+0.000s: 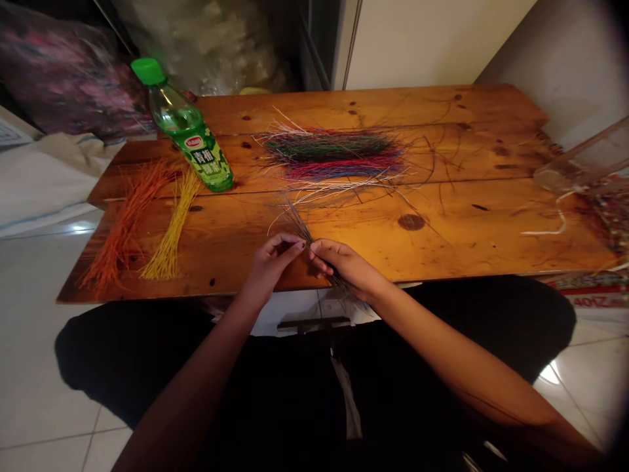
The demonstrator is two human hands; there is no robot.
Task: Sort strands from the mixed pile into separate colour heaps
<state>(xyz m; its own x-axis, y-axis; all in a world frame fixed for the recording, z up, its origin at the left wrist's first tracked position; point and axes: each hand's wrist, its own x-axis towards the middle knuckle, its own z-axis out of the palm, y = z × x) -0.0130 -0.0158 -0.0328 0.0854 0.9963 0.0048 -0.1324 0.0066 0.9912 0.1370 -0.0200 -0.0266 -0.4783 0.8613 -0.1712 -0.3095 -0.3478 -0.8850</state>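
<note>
Plank-top brown wooden table (457, 223) spans the view. On it, loose pile of thin multicoloured strands (339, 154), mid-table. Long orange strand bundle (125, 226) at left end. Green-capped clear plastic bottle (204, 151) stands between that and the pile; shorter yellow strand bundle (173, 229) just beside its base. Right hand (344, 262) grips thin dark strand bundle (301, 224) at table's near edge. Left hand (276, 257): thumb and forefinger tips together at it, can't tell if pinching a strand.
</note>
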